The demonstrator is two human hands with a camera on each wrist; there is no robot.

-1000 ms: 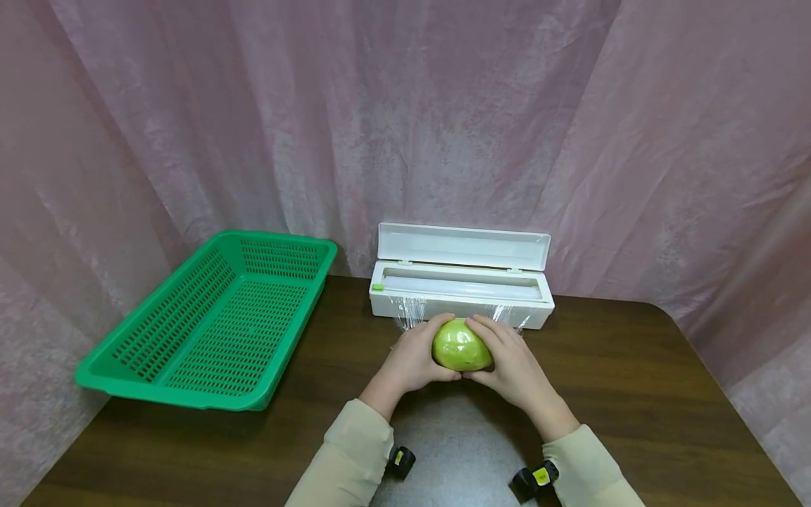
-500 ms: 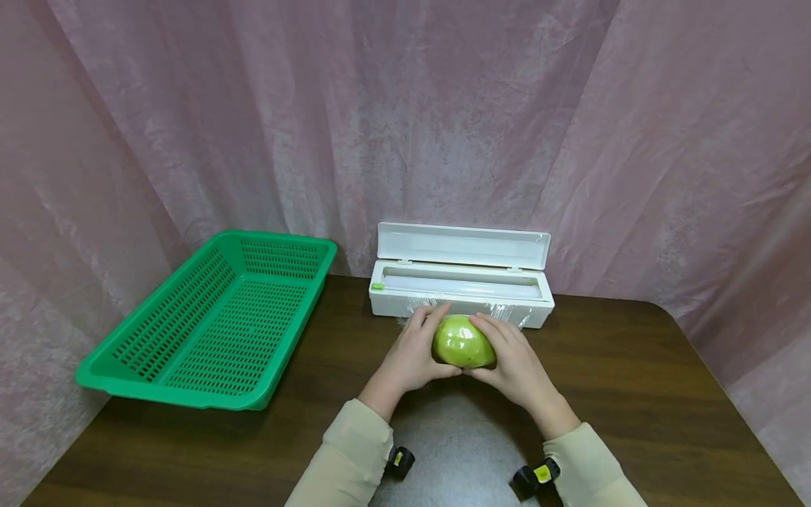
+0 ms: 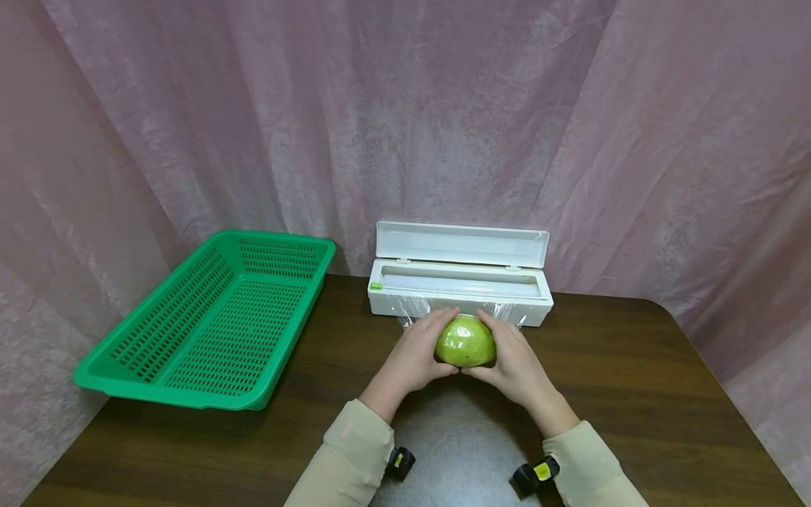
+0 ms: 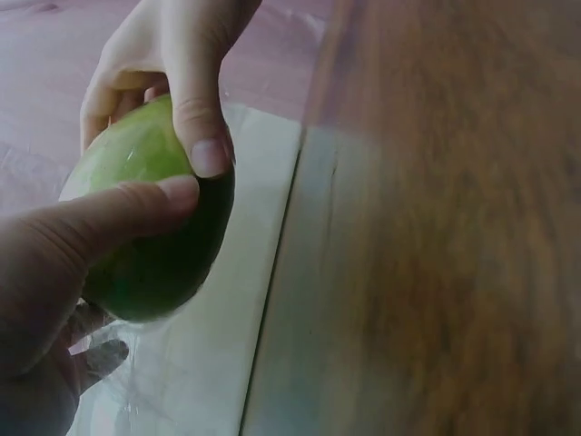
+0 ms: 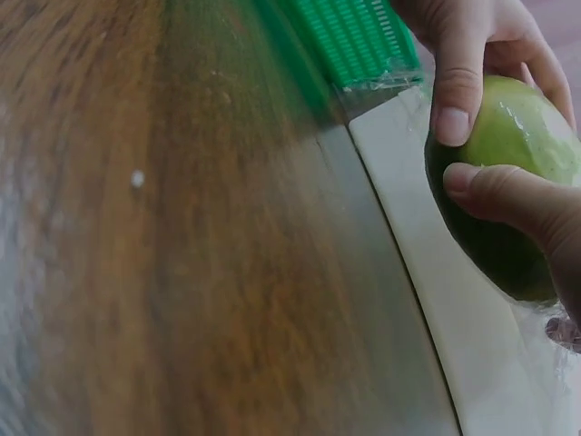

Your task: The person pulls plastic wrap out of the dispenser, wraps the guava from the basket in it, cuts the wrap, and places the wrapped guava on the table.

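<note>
A glossy green mango (image 3: 465, 342) is held between both hands, just in front of the white cling film box (image 3: 459, 304). My left hand (image 3: 415, 359) grips its left side, thumb on the near face and fingers around the far side. On the right side, my right hand (image 3: 510, 362) holds it the same way. The two thumbs nearly meet on the mango in the left wrist view. Clear cling film (image 3: 412, 307) stretches from the box towards the hands. How far the film covers the mango I cannot tell.
To the left stands a green plastic basket (image 3: 253, 380) with slotted walls. The box's lid (image 3: 462, 241) is raised, with the film roll (image 3: 459, 284) inside. A pink curtain (image 3: 405, 127) hangs behind the brown table (image 3: 640, 394).
The mango has shifted slightly right and turned a little in the hands. The left fingers lifted off it half a second ago and lie along it again now.
</note>
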